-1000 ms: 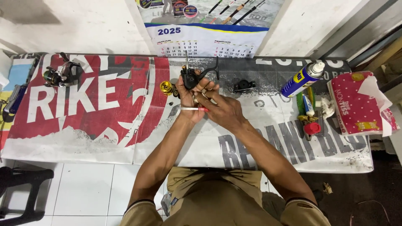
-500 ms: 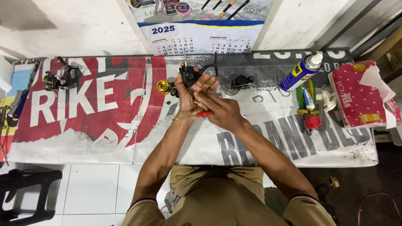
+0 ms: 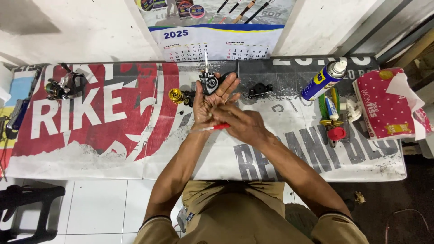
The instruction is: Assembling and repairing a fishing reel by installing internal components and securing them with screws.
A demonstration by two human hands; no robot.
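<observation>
Left hand [image 3: 211, 100], fingers spread palm-up, cradles a small black metal reel body [image 3: 209, 82] at its twelve o'clock, while the right hand [image 3: 242, 126] pinches a thin red-handled tool [image 3: 216, 128]; a slip could tip the unclamped body onto the banner-covered bench [image 3: 113, 149].

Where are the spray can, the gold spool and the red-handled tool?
Spray can [image 3: 322, 81], head view, on the blue body.
Gold spool [image 3: 175, 95], head view, on its gold side.
Red-handled tool [image 3: 220, 127], head view, on the red handle beside the right hand [image 3: 242, 124].
</observation>
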